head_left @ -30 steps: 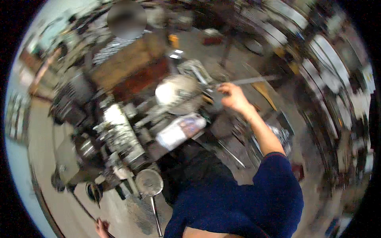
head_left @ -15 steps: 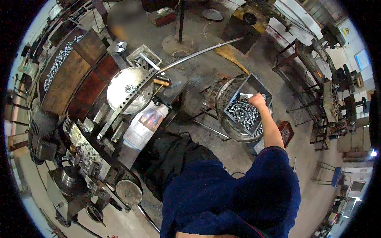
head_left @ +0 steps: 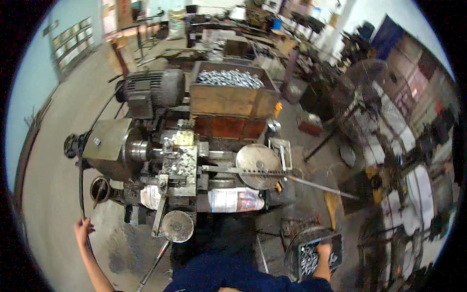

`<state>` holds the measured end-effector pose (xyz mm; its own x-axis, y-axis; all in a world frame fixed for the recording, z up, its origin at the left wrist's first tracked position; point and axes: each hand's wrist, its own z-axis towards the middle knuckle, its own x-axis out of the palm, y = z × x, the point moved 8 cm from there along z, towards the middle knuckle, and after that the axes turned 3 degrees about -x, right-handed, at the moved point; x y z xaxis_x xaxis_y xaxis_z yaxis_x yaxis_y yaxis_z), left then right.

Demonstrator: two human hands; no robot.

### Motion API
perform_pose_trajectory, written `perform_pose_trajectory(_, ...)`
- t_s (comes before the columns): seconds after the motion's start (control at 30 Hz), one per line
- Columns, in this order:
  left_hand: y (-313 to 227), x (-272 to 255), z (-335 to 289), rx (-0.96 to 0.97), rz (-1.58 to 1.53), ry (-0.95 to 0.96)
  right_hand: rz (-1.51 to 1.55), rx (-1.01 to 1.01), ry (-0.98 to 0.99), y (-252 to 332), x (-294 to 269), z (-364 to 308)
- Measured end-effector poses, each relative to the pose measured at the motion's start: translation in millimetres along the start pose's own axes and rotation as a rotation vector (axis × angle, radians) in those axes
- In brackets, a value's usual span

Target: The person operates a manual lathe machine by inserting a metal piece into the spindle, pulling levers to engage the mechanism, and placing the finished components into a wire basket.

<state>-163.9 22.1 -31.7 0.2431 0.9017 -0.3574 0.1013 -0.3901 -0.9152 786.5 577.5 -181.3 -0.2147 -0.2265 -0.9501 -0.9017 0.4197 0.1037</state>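
Observation:
At the lower left, my left hand (head_left: 84,230) is closed round the lower end of a long dark lever (head_left: 81,194) on the side of a lathe-like machine (head_left: 107,146). My right hand (head_left: 323,250) is at the lower right, over an open grey metal bin (head_left: 335,239) holding many small shiny metal parts (head_left: 308,258). Its fingers look curled, and whatever they hold is hidden. The bin rests in a round metal basin (head_left: 290,255).
A wooden crate (head_left: 228,101) heaped with similar parts stands behind the machine, beside a motor (head_left: 153,92). A long bar (head_left: 321,187) juts right past a round plate (head_left: 258,165). A large fan (head_left: 372,92) and a broom (head_left: 332,207) are at right.
My view has swung left and up, bringing the machine to the middle. My left hand has come into view on the lever. The right hand stays at the bin, now lower in view.

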Motion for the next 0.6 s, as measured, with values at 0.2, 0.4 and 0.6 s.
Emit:
perform_pose_trajectory(0.2, -11, 6, -13, -0.01, -0.012, -0.023, -0.052, 0.094, -0.015, 1, -11, 3)
perform_pose_trajectory(0.4, -13, 21, -13, 0.03, -0.083, 0.054, -0.025, -0.216, -0.301, 9, -47, 15)
perform_pose_trajectory(0.6, -15, 11, -18, 0.0, -0.134, 0.05, 0.615, -0.665, -0.342, 157, -143, -62)
